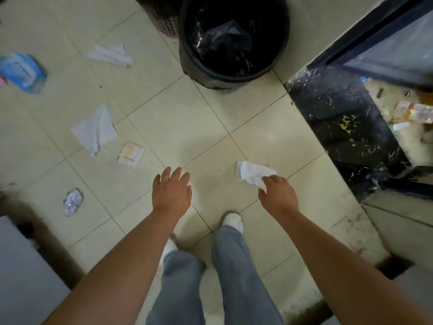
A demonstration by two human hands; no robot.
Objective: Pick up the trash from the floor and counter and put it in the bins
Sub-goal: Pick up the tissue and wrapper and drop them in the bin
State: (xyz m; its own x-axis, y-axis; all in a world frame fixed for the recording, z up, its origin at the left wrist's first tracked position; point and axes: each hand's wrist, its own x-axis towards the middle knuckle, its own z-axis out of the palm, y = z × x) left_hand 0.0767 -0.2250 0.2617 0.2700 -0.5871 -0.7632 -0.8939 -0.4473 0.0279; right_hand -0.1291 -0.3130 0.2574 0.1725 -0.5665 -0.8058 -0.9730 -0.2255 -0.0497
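My right hand (277,193) grips a crumpled white tissue (251,172) by its near end, above the tiled floor. Held out over the floor, my left hand (172,190) is empty with its fingers spread. A black bin (234,73) with a dark liner stands straight ahead, beyond both hands. On the floor to the left lie a folded white paper (111,55), a white tissue (95,130), a small beige wrapper (130,154), a crushed silver foil piece (73,201) and a blue packet (23,72).
A pink perforated basket (164,22) sits behind the black bin at the left. At the right runs a black marble counter edge (346,127), with wrappers (412,112) on its top. A white box (21,273) stands at the lower left. My legs and white shoes are below.
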